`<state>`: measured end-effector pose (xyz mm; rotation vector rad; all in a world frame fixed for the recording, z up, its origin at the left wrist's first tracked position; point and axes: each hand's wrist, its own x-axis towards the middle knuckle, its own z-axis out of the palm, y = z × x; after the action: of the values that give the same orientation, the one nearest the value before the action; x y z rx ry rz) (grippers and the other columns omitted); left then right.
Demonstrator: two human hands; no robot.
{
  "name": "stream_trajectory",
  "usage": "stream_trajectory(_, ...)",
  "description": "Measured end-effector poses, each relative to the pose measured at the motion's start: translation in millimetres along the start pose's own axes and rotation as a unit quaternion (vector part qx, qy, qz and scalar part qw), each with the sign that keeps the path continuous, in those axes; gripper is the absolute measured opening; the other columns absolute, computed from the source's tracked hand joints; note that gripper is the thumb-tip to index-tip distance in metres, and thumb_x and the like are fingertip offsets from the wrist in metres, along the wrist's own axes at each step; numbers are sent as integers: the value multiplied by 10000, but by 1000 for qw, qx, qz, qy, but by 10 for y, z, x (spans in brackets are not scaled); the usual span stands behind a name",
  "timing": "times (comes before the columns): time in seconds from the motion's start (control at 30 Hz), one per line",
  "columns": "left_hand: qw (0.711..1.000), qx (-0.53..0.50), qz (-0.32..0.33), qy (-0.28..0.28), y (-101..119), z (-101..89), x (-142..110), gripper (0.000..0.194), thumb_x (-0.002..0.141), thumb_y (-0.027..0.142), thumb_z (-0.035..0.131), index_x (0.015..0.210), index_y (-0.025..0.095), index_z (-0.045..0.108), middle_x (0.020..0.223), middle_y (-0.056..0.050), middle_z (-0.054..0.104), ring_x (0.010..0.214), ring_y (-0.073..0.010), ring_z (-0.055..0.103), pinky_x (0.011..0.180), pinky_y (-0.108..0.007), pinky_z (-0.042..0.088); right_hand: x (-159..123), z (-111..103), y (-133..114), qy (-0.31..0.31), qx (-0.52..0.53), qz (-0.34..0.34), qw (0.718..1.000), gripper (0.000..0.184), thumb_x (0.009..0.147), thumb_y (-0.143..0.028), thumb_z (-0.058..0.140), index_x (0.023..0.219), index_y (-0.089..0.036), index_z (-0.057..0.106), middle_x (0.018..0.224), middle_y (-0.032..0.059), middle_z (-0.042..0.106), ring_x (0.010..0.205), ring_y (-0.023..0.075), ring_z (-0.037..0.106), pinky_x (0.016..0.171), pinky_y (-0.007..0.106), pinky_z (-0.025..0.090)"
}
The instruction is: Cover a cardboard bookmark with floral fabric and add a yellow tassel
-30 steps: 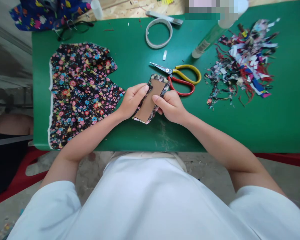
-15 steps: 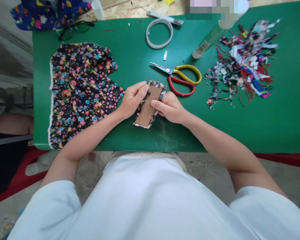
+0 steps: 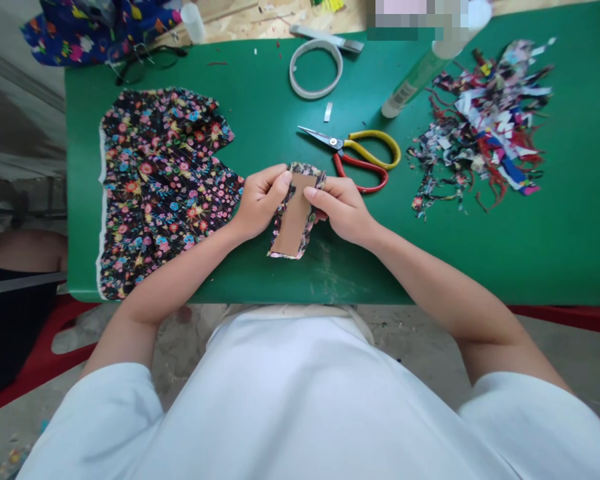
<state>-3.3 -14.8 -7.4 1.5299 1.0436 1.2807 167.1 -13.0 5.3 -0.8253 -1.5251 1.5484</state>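
Note:
Between my hands, above the green table, is a brown cardboard strip with a floral fabric piece behind it, the fabric's edges showing all round. My left hand pinches the upper left edge, thumb on the front. From the right, my right hand grips the other long edge, its thumb lying on the cardboard and its fingers partly hidden behind. Just beyond my right hand lie scissors with one yellow and one red handle, blades slightly apart. A larger black floral cloth spreads out left of my left hand.
A roll of tape and a snap-off cutter lie at the back of the green table. A tall tube stands near a heap of fabric scraps. Glasses and blue patterned cloth are far left.
The strip has turned slightly more upright in my hands. At its upper right, the fabric edge is now folded up beside my right thumb, which has shifted a little higher.

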Motion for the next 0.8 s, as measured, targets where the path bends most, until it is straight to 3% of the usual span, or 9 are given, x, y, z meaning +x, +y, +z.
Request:
stream_trajectory(0.17, 999, -50, -18, -11, -57, 4, -8, 565, 946, 653, 528, 630, 188, 468, 563, 50, 376, 505, -71, 407, 508, -236, 355, 0, -21, 5, -11, -1, -9, 1000, 560, 862, -650, 677, 611, -171, 534, 518, -53, 464, 459, 56, 416, 442, 209, 331)
stream_trajectory(0.3, 999, -40, -17, 7, -62, 9, -4, 589, 942, 636, 555, 589, 187, 411, 524, 60, 290, 461, -57, 336, 484, -229, 309, 2, -45, 11, -19, -12, -14, 1000, 559, 863, -641, 677, 599, -166, 547, 512, -50, 490, 463, 62, 432, 455, 217, 327)
stream_trajectory(0.6, 999, -6, 39, -20, -45, -22, 26, 641, 970, 614, 517, 545, 184, 305, 497, 47, 300, 468, -62, 306, 486, -246, 278, 6, -42, 0, -35, -12, 4, 999, 512, 872, -567, 685, 586, -168, 539, 480, -61, 473, 423, 53, 416, 427, 207, 308)
stream_trajectory(0.8, 998, -64, -21, -9, -33, 36, -7, 580, 973, 630, 507, 615, 191, 379, 521, 61, 296, 421, -39, 314, 422, -204, 264, 28, -21, -17, -1, 29, 13, 999, 455, 841, -523, 706, 603, -177, 530, 491, -66, 445, 413, 48, 372, 398, 194, 309)
